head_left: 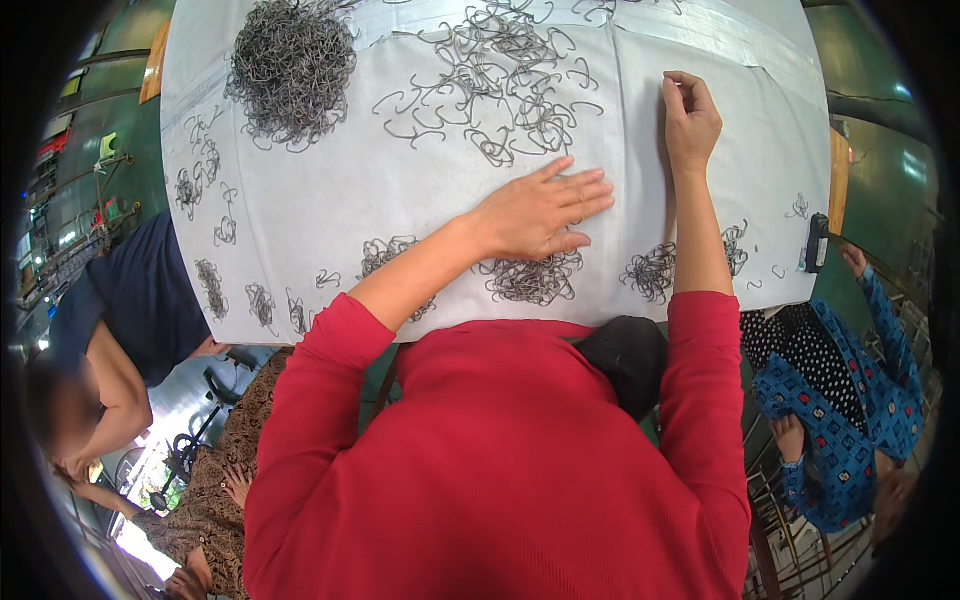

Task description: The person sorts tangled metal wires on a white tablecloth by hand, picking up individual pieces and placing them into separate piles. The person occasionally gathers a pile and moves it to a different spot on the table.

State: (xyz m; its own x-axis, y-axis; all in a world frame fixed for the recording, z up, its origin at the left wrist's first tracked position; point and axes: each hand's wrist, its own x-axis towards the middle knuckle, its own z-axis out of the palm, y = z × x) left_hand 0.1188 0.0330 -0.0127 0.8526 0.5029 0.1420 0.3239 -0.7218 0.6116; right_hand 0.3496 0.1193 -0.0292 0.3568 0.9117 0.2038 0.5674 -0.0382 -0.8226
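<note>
My left hand point(540, 212) is open, palm down and fingers stretched out, low over the white-covered table point(330, 200). Just below it lies a pile of dark bent wire hooks point(535, 282). Farther off, beyond its fingertips, a loose scatter of similar hooks point(500, 85) spreads across the cover. My right hand point(692, 125) is farther forward and to the right, its fingers curled in and the thumb against the index finger. Whatever they may hold is hidden. Under my right forearm sits another small pile of hooks point(650, 272).
A dense heap of hooks point(292, 75) stands at the far left. Several small clusters line the left and near edges, one of them a small pile point(212, 288). A black device point(817, 243) rests at the right edge. Other people are on both sides, one in a blue patterned sleeve point(890, 310).
</note>
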